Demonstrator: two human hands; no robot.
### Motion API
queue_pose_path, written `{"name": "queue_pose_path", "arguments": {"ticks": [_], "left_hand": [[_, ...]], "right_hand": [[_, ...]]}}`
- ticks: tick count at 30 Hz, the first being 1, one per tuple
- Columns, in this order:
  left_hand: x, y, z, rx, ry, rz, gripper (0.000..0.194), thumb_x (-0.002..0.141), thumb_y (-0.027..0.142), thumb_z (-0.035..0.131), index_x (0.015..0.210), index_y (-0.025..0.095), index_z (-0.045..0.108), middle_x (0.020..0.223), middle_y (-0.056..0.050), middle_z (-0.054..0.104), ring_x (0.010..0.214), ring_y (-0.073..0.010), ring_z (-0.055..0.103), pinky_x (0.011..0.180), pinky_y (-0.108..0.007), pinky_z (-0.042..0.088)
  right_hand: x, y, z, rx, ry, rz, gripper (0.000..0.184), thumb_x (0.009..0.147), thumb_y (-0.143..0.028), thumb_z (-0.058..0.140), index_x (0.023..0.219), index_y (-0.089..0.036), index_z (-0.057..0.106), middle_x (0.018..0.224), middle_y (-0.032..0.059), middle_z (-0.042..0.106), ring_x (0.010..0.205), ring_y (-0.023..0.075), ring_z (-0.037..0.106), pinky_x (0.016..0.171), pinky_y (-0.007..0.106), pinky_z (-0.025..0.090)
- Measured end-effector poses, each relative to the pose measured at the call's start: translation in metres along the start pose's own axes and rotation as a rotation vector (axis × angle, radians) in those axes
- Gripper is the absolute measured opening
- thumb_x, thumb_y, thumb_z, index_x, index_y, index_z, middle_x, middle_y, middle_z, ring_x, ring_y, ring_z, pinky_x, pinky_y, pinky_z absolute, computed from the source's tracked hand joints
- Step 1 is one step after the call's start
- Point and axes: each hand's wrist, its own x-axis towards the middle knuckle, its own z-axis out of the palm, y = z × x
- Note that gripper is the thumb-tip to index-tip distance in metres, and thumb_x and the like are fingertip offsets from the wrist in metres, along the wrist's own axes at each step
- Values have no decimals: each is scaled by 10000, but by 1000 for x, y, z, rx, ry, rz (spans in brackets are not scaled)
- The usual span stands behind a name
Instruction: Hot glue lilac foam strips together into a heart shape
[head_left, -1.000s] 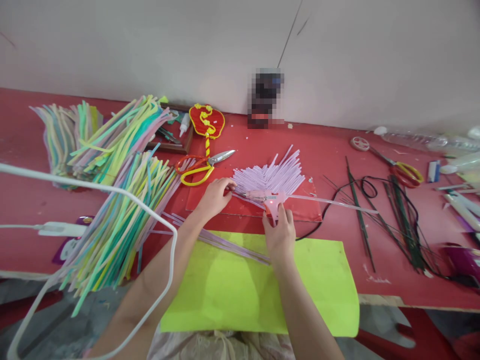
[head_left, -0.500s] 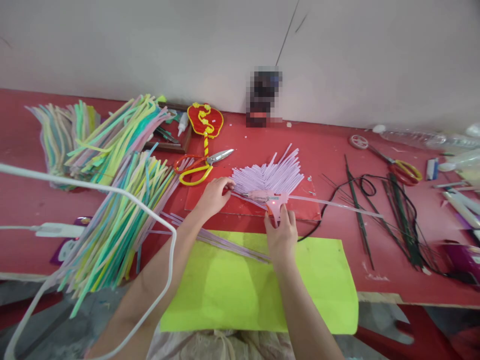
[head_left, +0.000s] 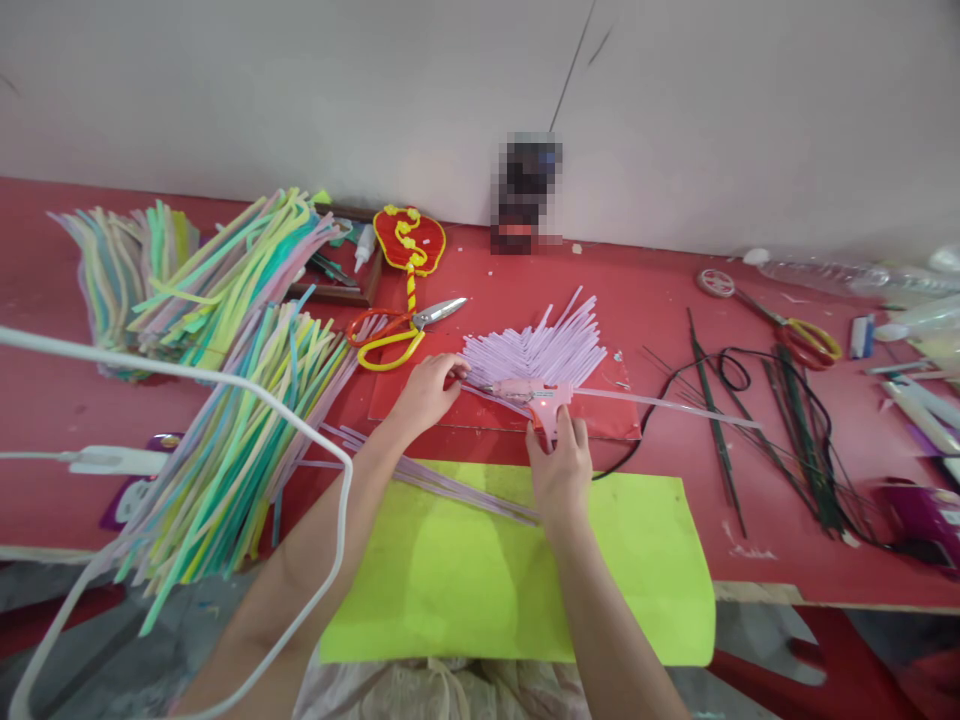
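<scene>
My right hand (head_left: 559,468) is closed round the handle of a pink glue gun (head_left: 534,396), whose nozzle points left. A long clear glue stick (head_left: 675,406) sticks out of its back to the right. The gun lies over a fan of lilac strips (head_left: 536,354) laid on a red card (head_left: 600,418). My left hand (head_left: 427,392) rests at the fan's left edge, fingers curled and pinching a lilac strip near the nozzle. More lilac strips (head_left: 442,484) lie across a lime-green sheet (head_left: 517,570) in front of me.
Heaps of pastel pipe-cleaner strips (head_left: 232,400) fill the left of the red table (head_left: 45,400). Orange-yellow scissors (head_left: 401,328) and a red ornament (head_left: 409,242) lie behind the fan. Green wires (head_left: 795,420), a black cable (head_left: 697,385), scissors (head_left: 802,338) sit right. A white cord (head_left: 225,385) loops in front.
Almost nothing has moved. The glue gun and my right hand shifted very slightly; my left hand stays at the fan's left edge.
</scene>
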Motion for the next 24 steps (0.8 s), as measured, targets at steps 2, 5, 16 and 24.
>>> {"name": "queue_pose_path", "arguments": {"ticks": [2, 5, 16, 24], "left_hand": [[0, 1, -1, 0, -5, -5, 300, 713, -21, 525, 911, 195, 591, 884, -24, 669, 841, -158, 616, 826, -335, 516], [0, 1, -1, 1, -9, -6, 306, 712, -28, 527, 915, 192, 592, 886, -25, 671, 845, -157, 615, 834, -330, 512], [0, 1, -1, 8, -11, -7, 309, 717, -27, 526, 918, 198, 590, 899, -24, 675, 850, -158, 620, 847, -341, 514], [0, 0, -1, -1, -13, -10, 302, 713, -24, 525, 919, 185, 597, 905, -38, 678, 856, -163, 622, 847, -341, 515]], "right_hand": [[-1, 0, 0, 0, 11, -9, 434, 877, -405, 445, 1245, -197, 540, 975, 102, 557, 771, 198, 546, 699, 343, 454], [-2, 0, -2, 0, 34, -13, 433, 880, -413, 444, 1246, -205, 543, 981, 106, 560, 796, 209, 553, 693, 342, 455], [-4, -2, -6, -28, 21, 30, 479, 885, -448, 416, 1229, -152, 566, 1019, 136, 575, 831, 224, 581, 727, 364, 485], [-7, 4, -7, -32, 28, 12, 524, 888, -456, 405, 1273, -130, 546, 1081, 179, 587, 983, 272, 596, 793, 397, 494]]}}
